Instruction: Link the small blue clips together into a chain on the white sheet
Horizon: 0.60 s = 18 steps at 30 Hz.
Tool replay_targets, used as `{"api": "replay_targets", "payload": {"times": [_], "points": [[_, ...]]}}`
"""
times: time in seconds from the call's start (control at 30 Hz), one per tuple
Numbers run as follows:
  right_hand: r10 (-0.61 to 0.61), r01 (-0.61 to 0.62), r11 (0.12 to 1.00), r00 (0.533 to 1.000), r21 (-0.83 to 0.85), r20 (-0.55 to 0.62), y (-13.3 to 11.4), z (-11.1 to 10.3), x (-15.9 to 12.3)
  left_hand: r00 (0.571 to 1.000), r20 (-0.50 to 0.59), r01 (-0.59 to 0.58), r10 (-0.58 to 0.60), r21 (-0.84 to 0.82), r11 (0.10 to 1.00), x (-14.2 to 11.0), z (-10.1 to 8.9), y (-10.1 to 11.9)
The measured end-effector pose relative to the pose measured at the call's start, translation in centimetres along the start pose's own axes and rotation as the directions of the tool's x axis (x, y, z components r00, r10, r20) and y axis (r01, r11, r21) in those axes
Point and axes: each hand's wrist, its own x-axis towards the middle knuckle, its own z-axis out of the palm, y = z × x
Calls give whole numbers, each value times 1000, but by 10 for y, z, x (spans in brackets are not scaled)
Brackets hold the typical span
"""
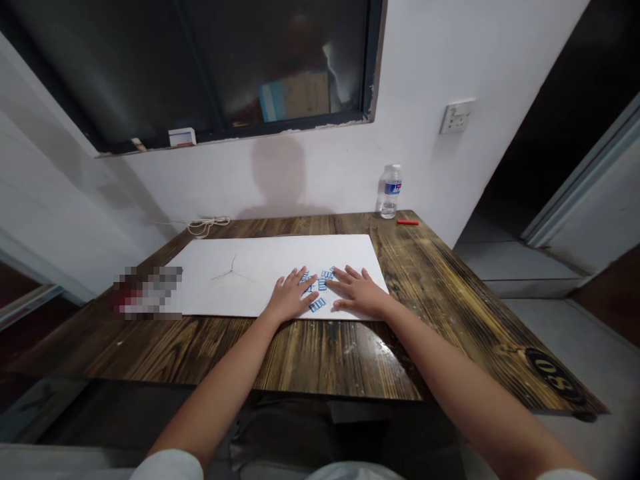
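My left hand (290,295) lies palm down on a white board (260,257), its fingers spread over small blue-and-white rectangular pieces (317,304). From the other side my right hand (361,291) also rests flat, fingers apart, with its fingertips over more of these pieces. Several pieces show between the two hands, some in short rows; others are partly covered by the fingers. What exactly the pieces are is too small to tell. Thin dark lines (231,271) meet at a point on the board, left of my hands.
The board lies on a dark-grained wooden table (320,353). At the back right stand a plastic water bottle (391,192) and a red stick-like object (407,222). A coiled pale cable (207,225) sits at the back left. A blurred-out item (150,293) covers the board's left end.
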Motion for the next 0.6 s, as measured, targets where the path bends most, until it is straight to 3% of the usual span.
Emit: {"api": "replay_targets", "payload": {"times": [0.13, 0.3, 0.47, 0.6], "points": [[33, -36, 999, 997, -33, -75, 1, -4, 0, 992, -83, 95, -95, -11, 995, -1, 0, 0], [91, -113, 993, 937, -46, -338, 6, -9, 1, 944, -286, 137, -165, -114, 984, -2, -10, -1], [178, -130, 984, 775, 123, -607, 16, -18, -5, 829, -523, 20, -198, -326, 945, -3, -21, -7], [407, -178, 909, 568, 376, -715, 22, -25, -10, 768, -500, 17, -400, -609, 793, -6, -22, -13]]}}
